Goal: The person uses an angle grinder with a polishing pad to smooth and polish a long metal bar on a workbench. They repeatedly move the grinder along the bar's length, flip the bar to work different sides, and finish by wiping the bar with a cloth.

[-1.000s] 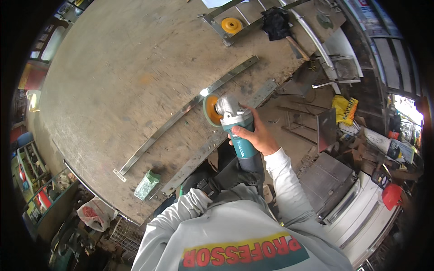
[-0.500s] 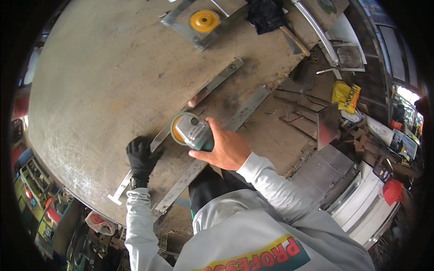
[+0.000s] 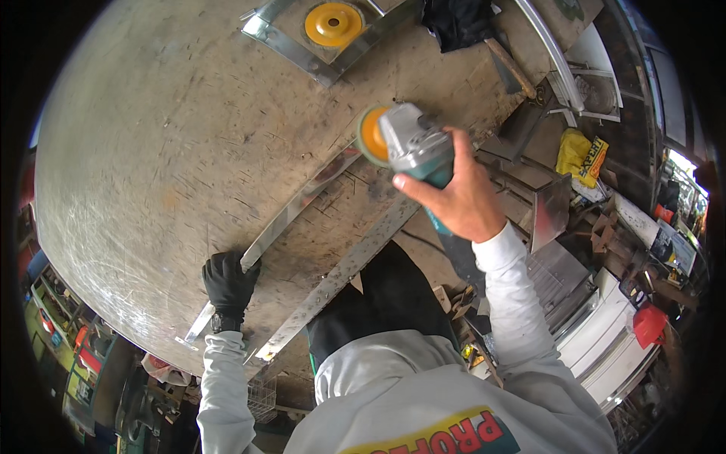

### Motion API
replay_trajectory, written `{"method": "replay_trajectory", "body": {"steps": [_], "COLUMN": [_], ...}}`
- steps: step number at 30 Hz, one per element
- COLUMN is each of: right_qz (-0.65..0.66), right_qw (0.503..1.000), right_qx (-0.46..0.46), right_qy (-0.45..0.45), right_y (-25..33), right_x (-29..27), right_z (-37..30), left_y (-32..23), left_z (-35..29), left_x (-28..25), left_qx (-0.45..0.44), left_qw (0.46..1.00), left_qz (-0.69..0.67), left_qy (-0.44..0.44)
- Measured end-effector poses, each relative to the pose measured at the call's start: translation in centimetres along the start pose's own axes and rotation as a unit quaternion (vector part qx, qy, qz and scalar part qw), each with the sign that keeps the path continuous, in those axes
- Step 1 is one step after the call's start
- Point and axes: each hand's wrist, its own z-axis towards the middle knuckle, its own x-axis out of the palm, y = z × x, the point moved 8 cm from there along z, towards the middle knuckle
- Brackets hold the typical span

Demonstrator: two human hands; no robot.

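Note:
My right hand (image 3: pixel 470 200), bare, is wrapped round the body of an angle grinder (image 3: pixel 420 144) with a grey metal head and a teal housing. Its yellow-centred disc (image 3: pixel 373 136) is at the far end of a long flat metal bar (image 3: pixel 291 210); whether disc and metal touch, I cannot tell. My left hand (image 3: pixel 229 284), in a black glove, is closed over the bar's near part and holds it against the worktable (image 3: pixel 144 181). The bar's near end, with a short crosspiece, sticks out past my wrist.
A metal edge strip (image 3: pixel 340 272) runs along the table's near side. At the back lie a metal frame (image 3: pixel 291 51), a yellow disc (image 3: pixel 333 24), a black cloth (image 3: pixel 456 23) and a wooden-handled hammer (image 3: pixel 510 66). To the right are a yellow bag (image 3: pixel 581 157) and a red object (image 3: pixel 649 325).
My right hand has carried the grinder away from me and to the right, along the bar to its far end. My left hand has shifted slightly left and nearer, still on the bar.

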Motion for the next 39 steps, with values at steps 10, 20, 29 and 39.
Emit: {"method": "replay_trajectory", "body": {"steps": [10, 20, 29, 39], "right_qz": [-0.017, 0.022, -0.021, -0.016], "right_qw": [0.997, 1.0, 0.998, 1.0], "right_qx": [-0.069, -0.016, -0.009, 0.011], "right_qy": [0.039, 0.006, 0.062, -0.018], "right_y": [3.5, -0.9, 0.3, 0.0], "right_x": [11.8, 3.2, 5.5, 3.0], "right_z": [-7.8, -3.4, -4.7, -2.8], "left_y": [0.5, 0.7, 0.6, 0.0], "left_z": [-0.5, -0.8, -0.6, -0.1], "left_x": [0.5, 0.4, 0.3, 0.2], "left_qx": [0.002, -0.001, 0.006, -0.003], "left_qw": [1.0, 1.0, 1.0, 1.0], "left_qz": [0.022, 0.028, 0.025, 0.018], "left_qy": [0.02, 0.008, 0.0, 0.004]}}
